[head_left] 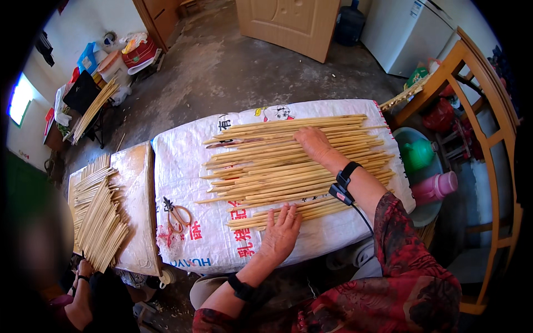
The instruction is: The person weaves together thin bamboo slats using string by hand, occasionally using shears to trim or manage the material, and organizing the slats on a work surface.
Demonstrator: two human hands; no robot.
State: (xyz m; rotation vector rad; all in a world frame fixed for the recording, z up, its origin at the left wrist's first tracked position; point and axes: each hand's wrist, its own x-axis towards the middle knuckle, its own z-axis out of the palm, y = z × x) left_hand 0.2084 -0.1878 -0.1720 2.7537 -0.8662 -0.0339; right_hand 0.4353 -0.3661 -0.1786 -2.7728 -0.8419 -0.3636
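Long, pale yellow dried stalks [288, 175] lie side by side in a broad layer, running left to right across a white woven sack [183, 147]. My left hand [280, 236] rests at the near edge, its fingers stretched apart over a smaller group of stalks [319, 210]. Among the far stalks, my right hand [313, 143] has its fingers bent down and closed around some; its fingertips are partly hidden. To the left of the layer, scissors [180, 219] with looped handles lie on the sack beside a tangle of reddish-white string [168, 240].
At left, another person's hand [84, 269] is beside a board [139, 222] bearing piled stalks [100, 216]. A wooden chair [483, 139] stands at right, by a basin [430, 208] holding a green bottle [419, 155] and pink flask [436, 187]. More stalks [94, 111] lean at back left.
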